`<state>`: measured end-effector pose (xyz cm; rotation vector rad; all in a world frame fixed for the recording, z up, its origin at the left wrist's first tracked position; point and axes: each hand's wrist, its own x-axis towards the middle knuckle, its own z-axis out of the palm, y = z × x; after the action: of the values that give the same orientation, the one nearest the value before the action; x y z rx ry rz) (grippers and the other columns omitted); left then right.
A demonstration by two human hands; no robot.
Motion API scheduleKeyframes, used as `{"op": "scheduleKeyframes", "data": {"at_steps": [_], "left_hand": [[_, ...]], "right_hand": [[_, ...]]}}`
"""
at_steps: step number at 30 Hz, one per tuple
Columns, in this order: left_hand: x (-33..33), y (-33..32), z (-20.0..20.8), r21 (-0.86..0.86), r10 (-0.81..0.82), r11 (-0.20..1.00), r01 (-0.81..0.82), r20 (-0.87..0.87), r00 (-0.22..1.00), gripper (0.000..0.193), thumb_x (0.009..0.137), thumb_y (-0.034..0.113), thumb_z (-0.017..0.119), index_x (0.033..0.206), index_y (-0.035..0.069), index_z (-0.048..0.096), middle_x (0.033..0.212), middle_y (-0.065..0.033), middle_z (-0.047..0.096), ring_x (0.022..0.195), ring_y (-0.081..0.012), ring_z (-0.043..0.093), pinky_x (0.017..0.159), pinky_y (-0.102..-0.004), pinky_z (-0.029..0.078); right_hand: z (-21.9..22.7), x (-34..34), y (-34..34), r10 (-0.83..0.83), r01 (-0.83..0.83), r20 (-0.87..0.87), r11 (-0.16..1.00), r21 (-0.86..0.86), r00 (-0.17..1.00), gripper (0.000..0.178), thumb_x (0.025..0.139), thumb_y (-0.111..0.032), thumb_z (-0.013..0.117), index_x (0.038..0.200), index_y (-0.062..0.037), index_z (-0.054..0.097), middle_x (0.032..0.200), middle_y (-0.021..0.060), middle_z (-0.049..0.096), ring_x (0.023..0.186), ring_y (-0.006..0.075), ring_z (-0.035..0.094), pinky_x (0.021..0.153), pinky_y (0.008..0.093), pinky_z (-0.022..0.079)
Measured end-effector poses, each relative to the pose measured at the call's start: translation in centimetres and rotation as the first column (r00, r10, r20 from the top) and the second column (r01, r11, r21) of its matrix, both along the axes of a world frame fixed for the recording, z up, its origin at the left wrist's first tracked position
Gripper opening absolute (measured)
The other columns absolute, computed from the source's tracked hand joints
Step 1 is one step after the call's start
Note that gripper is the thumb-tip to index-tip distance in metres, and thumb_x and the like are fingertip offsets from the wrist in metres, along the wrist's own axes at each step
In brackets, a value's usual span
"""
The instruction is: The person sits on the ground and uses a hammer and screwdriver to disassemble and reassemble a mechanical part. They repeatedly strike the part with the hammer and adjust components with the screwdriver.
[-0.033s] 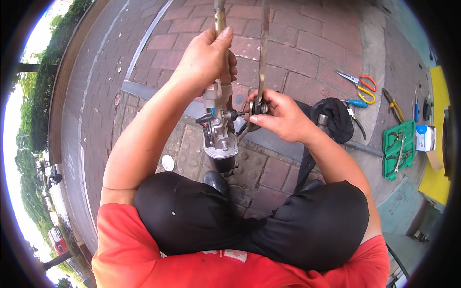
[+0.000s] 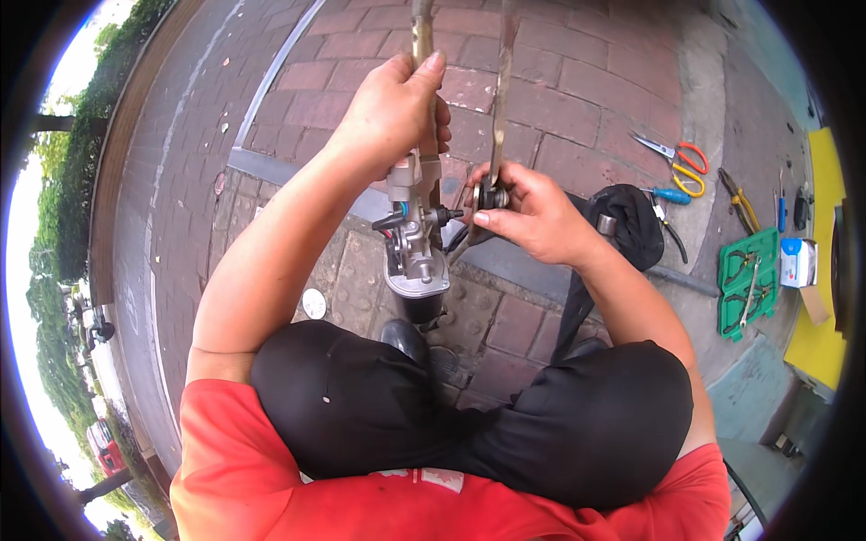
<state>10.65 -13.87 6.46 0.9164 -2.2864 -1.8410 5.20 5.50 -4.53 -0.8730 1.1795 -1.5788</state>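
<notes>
A motor with a silver gear housing (image 2: 417, 248) and a dark cylindrical body hangs upright in front of my knees. It looks like a wiper motor fixed to a metal bracket tube (image 2: 421, 32). My left hand (image 2: 388, 108) is wrapped round this tube above the housing. To the right, a long flat metal linkage arm (image 2: 502, 99) runs up out of view. At its lower end is a round, dark pivot joint (image 2: 489, 200), pinched by my right hand (image 2: 534, 216) between thumb and fingers. The joint sits beside the housing's short dark shaft (image 2: 448, 215); whether they touch I cannot tell.
Right, on the ground, lie orange-and-yellow-handled scissors (image 2: 672, 160), a blue screwdriver (image 2: 670, 195), pliers (image 2: 741, 203), an open green tool case (image 2: 749, 281) and a small blue-and-white box (image 2: 797, 261). A black cloth (image 2: 631, 221) lies near my right forearm. Paving bricks surround me.
Both hands, the motor and the linkage arm have shifted slightly to the right. Both grips stay the same.
</notes>
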Motion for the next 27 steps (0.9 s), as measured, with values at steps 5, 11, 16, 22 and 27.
{"op": "scheduleKeyframes", "data": {"at_steps": [5, 11, 16, 22, 27], "left_hand": [[-0.3, 0.2, -0.9, -0.024, -0.01, 1.0, 0.01, 0.004, 1.0, 0.039, 0.102, 0.035, 0.049, 0.108, -0.003, 0.052, 0.072, -0.0091, 0.062, 0.059, -0.0179, 0.063, 0.054, -0.0337, 0.054], [-0.3, 0.9, -0.6, -0.079, -0.061, 0.995, 0.063, 0.025, 0.998, 0.04, 0.102, 0.042, 0.05, 0.103, 0.002, 0.05, 0.074, -0.0071, 0.062, 0.063, -0.0175, 0.064, 0.057, -0.0316, 0.053], [-0.1, 1.0, -0.4, -0.102, -0.076, 0.992, 0.078, 0.025, 0.997, 0.039, 0.102, 0.041, 0.049, 0.104, 0.002, 0.051, 0.075, -0.0069, 0.063, 0.063, -0.0172, 0.064, 0.057, -0.0309, 0.052], [-0.3, 0.8, -0.9, -0.071, -0.054, 0.996, 0.055, 0.017, 0.998, 0.039, 0.102, 0.041, 0.049, 0.102, 0.002, 0.051, 0.075, -0.0068, 0.063, 0.063, -0.0173, 0.064, 0.057, -0.0309, 0.052], [-0.2, 0.5, -1.3, -0.117, -0.065, 0.991, 0.071, 0.057, 0.996, 0.039, 0.102, 0.041, 0.05, 0.101, 0.002, 0.051, 0.077, -0.0071, 0.063, 0.063, -0.0175, 0.064, 0.057, -0.0307, 0.051]], "right_hand": [[0.5, -0.8, 0.1, -0.04, 0.044, 0.119, 0.999, -0.023, 0.992, 0.037, 0.09, 0.001, 0.063, 0.125, 0.0018, 0.05, 0.11, 0.0094, 0.061, 0.103, 0.0214, 0.064, 0.094, 0.0367, 0.052], [-0.3, -0.6, -0.8, -0.068, 0.092, 0.221, 0.991, -0.098, 0.973, 0.035, 0.09, 0.002, 0.062, 0.124, 0.0011, 0.052, 0.11, 0.0108, 0.063, 0.103, 0.0212, 0.064, 0.095, 0.036, 0.051], [-0.6, -0.4, -1.0, -0.09, 0.113, 0.275, 0.991, -0.071, 0.957, 0.036, 0.09, 0.001, 0.063, 0.125, 0.001, 0.052, 0.11, 0.0118, 0.064, 0.104, 0.022, 0.064, 0.095, 0.0358, 0.051], [-1.0, 0.0, -1.5, -0.112, 0.144, 0.292, 0.986, -0.09, 0.95, 0.037, 0.09, 0.0, 0.064, 0.125, 0.001, 0.053, 0.109, 0.012, 0.065, 0.102, 0.0209, 0.065, 0.094, 0.0345, 0.051], [-1.2, 1.0, -2.1, -0.113, 0.149, 0.303, 0.984, -0.097, 0.946, 0.036, 0.09, 0.0, 0.065, 0.124, 0.001, 0.054, 0.106, 0.0081, 0.065, 0.1, 0.0166, 0.064, 0.092, 0.0315, 0.051]]}}
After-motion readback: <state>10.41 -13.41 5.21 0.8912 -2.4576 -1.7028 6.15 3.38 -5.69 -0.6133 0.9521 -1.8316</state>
